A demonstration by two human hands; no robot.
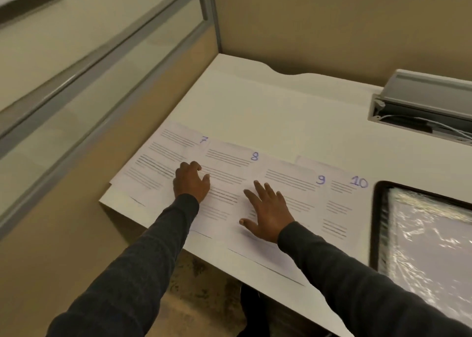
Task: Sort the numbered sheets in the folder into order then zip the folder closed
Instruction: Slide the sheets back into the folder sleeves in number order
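Head camera, looking down on the desk. Sheets are white, printed with grey lines of text, each bearing a blue handwritten number at its top right corner. Count: four sheets, fanned in one overlapping row from left to right: sheet 7 (pixel 158 158), sheet 8 (pixel 227 163), sheet 9 (pixel 293 181), sheet 10 (pixel 339 209). One folder (pixel 375 224), black-edged with a shiny clear face, lies just right of sheet 10, cut off by the frame.

My left hand (pixel 191 183) rests where sheets 7 and 8 overlap, fingers bent, tips on the paper; I cannot tell whether it pinches an edge. My right hand (pixel 268 214) lies flat with fingers spread, pressing on sheets 8 and 9, holding nothing.

Surface: white desk (pixel 255 101), with one open grey cable tray (pixel 421 106) showing wires at the far right. Beige partitions (pixel 332 25) enclose the back and left.
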